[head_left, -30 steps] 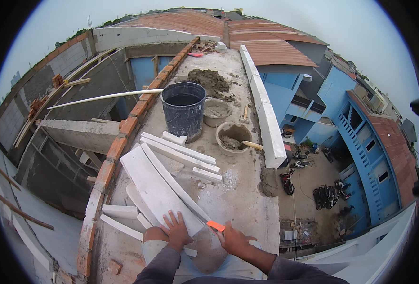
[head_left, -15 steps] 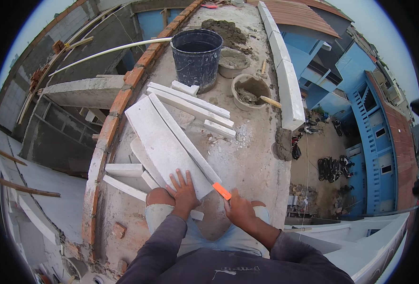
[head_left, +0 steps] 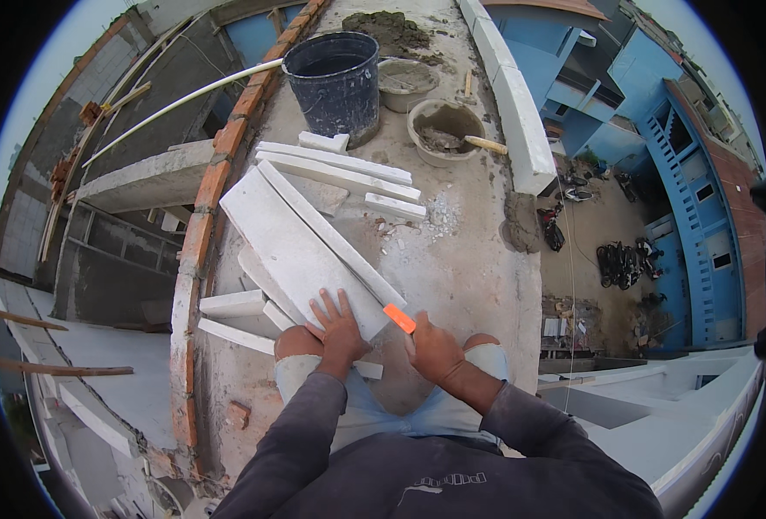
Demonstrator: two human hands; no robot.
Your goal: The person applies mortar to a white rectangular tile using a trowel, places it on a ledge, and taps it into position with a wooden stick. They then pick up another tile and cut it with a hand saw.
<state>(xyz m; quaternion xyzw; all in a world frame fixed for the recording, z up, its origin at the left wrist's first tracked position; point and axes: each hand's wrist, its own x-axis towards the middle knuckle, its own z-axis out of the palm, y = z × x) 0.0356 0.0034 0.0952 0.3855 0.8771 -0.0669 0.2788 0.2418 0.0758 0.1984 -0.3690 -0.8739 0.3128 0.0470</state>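
A wide white lightweight block slab (head_left: 283,242) lies slantwise in front of me. Along its right edge runs a narrow white strip (head_left: 335,238), with a dark gap between the two. My left hand (head_left: 341,329) rests flat on the slab's near end, fingers spread. In my right hand (head_left: 439,353) is gripped a hand tool with a flat, bright orange part (head_left: 399,318). That orange part meets the near end of the strip, at the gap. The rest of the tool is hidden by my fingers, so its exact kind cannot be made out.
Beyond the slab lie white strips (head_left: 340,176) and crumbs (head_left: 440,216). A black bucket (head_left: 335,95), a mortar bowl (head_left: 439,138) with a wooden handle across its rim, and another bowl (head_left: 403,82) stand farther off. Brick edging (head_left: 199,233) and a white block wall (head_left: 521,121) border drops.
The whole view has shifted, with the bucket and bowls now higher and farther left. Both hands keep their places at the slab's near end, and the orange part stays by the strip.
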